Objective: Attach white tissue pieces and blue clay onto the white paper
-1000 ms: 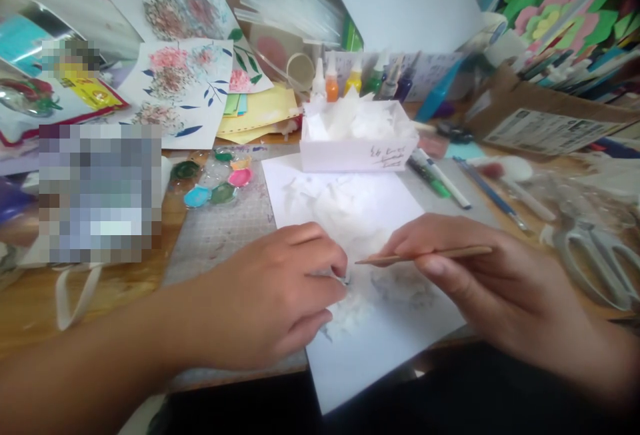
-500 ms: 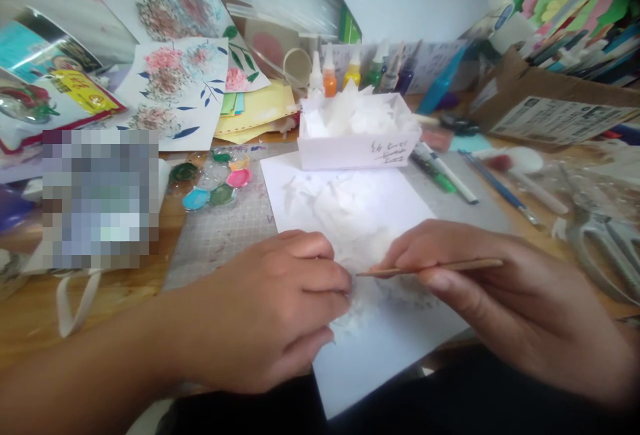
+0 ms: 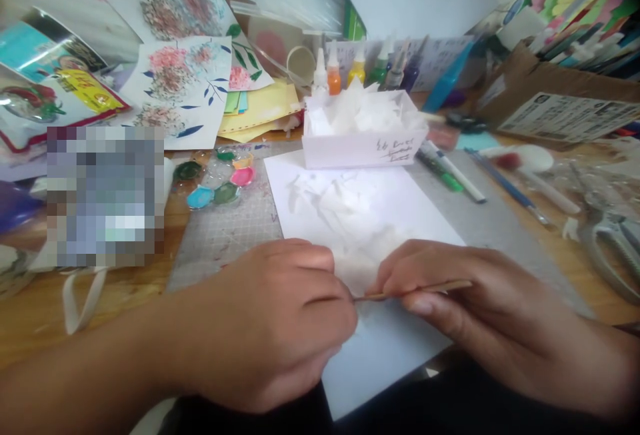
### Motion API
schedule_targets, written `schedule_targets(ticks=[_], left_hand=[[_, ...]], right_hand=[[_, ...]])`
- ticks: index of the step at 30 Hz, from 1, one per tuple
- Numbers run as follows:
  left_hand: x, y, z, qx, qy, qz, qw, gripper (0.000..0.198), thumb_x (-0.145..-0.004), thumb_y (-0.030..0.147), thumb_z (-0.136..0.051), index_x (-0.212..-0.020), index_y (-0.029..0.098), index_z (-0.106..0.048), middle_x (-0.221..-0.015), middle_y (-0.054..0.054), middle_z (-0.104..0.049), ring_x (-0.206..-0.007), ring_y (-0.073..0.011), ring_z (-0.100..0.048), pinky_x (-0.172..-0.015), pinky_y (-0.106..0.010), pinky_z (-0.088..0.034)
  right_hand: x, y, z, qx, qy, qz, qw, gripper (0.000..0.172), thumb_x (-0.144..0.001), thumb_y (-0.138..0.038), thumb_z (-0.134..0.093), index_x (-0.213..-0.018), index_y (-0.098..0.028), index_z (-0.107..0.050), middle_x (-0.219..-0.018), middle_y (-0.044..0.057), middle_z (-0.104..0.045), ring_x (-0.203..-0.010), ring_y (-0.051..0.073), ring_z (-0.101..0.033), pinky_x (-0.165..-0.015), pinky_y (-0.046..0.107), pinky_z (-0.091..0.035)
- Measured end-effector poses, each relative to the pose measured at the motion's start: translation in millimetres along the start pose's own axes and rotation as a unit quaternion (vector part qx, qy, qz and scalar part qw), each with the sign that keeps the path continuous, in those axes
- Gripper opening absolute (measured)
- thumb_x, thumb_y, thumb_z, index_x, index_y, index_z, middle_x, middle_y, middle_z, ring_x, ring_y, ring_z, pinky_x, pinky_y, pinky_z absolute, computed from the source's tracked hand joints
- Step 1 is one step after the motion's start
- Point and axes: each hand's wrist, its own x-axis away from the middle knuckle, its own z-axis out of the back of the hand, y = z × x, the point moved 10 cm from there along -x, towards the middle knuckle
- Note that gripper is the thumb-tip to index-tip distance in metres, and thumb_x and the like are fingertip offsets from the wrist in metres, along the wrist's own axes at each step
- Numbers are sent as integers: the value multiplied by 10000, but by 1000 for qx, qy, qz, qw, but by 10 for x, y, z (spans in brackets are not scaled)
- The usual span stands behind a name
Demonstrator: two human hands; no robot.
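Right hand point(image 3: 480, 315), fingers curled and pinched around a thin wooden stick point(image 3: 413, 290); grip placed toward the blunt rear half, sharpened front half left free. Stick lying nearly level above the large white paper sheet point(image 3: 395, 348), long axis running left–right across the view, rear end slightly raised toward the right, tip pointing left and meeting the fingertips of the left hand point(image 3: 270, 335). Left hand closed into a loose fist, knuckles up, pinching something small against the sheet at the stick's tip; the pinched piece hidden beneath the fingers, likely a scrap of the crumpled white tissue point(image 3: 357, 218) scattered over the upper half of the sheet.

Judged good practice for this step: tip kept low and almost parallel to the paper, small motions from the fingers rather than the wrist, left fingertips steadying the piece close beside the tip but clear of the point.

Beyond the sheet: grey gridded cutting mat point(image 3: 220, 238) beneath; small white cardboard box of tissue point(image 3: 363, 148) at the sheet's far edge; cluster of coloured paint blobs in clear wells point(image 3: 220, 182) to the left; metal scissors point(image 3: 607, 238) far right.
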Motion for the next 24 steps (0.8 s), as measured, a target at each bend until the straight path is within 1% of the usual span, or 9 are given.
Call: schedule_targets(ticks=[4, 7, 11, 13, 16, 18, 20, 22, 24], left_hand=[[-5, -83, -1, 3, 9, 31, 999, 154, -873, 171, -464, -947, 174, -599, -766, -38, -621, -717, -177, -519, -663, -313, -416], [-18, -141, -11, 28, 14, 56, 998, 155, -874, 181, -484, -988, 169, -588, -750, -24, -600, -718, -165, -508, -676, -293, -403], [-27, -165, -62, 57, 1, 67, 996, 193, -895, 173, -455, -1015, 179, -606, -756, -32, -603, -725, -166, -513, -677, -291, -391], [-22, -165, -76, 64, -2, 65, 996, 189, -894, 167, -460, -996, 177, -619, -785, -37, -617, -750, -169, -522, -692, -297, -394], [-15, -159, -78, 69, -2, 62, 996, 186, -885, 155, -473, -991, 172, -625, -814, -36, -634, -777, -167, -531, -718, -299, -403], [-13, -153, -69, 70, 2, 61, 996, 199, -882, 145, -473, -1007, 177, -624, -823, -30, -641, -781, -162, -531, -726, -295, -409], [-13, -145, -59, 71, 5, 57, 996, 207, -877, 141, -477, -1020, 176, -623, -835, -29, -643, -789, -161, -528, -732, -295, -412], [-14, -136, -55, 72, 7, 53, 996, 210, -873, 138, -478, -1023, 170, -622, -845, -32, -643, -796, -164, -523, -734, -299, -411], [-15, -134, -60, 71, 6, 50, 996, 205, -875, 142, -476, -1018, 159, -622, -843, -38, -640, -795, -169, -521, -733, -304, -407]], right_hand=[[-5, -1, -74, -8, -37, 6, 999, 156, -891, -154, -527, -1033, -217, -540, -902, 39, -675, -823, 145, -657, -706, 236, -547], [-19, -52, -80, -5, -43, 30, 999, 185, -888, -133, -527, -1053, -217, -534, -903, 37, -680, -837, 140, -658, -720, 224, -547], [-20, -105, -45, 5, -52, 43, 998, 211, -882, -158, -545, -1075, -244, -556, -919, 33, -701, -868, 161, -674, -721, 232, -561], [-16, -100, 35, 4, -34, 36, 999, 202, -885, -180, -544, -1071, -256, -568, -910, 29, -710, -865, 168, -682, -692, 227, -570], [-1, -44, 216, 1, 31, 9, 999, 167, -903, -203, -513, -1034, -279, -585, -874, 15, -714, -845, 171, -688, -649, 227, -576], [13, 10, 298, 19, 70, -11, 997, 148, -908, -212, -504, -1001, -282, -596, -877, 13, -712, -848, 172, -687, -628, 227, -572], [12, 64, 289, 34, 75, -30, 996, 113, -903, -229, -523, -976, -270, -600, -902, 15, -708, -860, 170, -682, -632, 226, -565], [-3, 82, 218, 30, 55, -30, 998, 89, -897, -232, -539, -967, -245, -591, -927, 22, -701, -871, 165, -674, -667, 233, -558], [-22, 65, 139, 18, 31, -15, 999, 88, -893, -206, -541, -972, -213, -580, -925, 37, -690, -873, 160, -664, -702, 242, -549]])
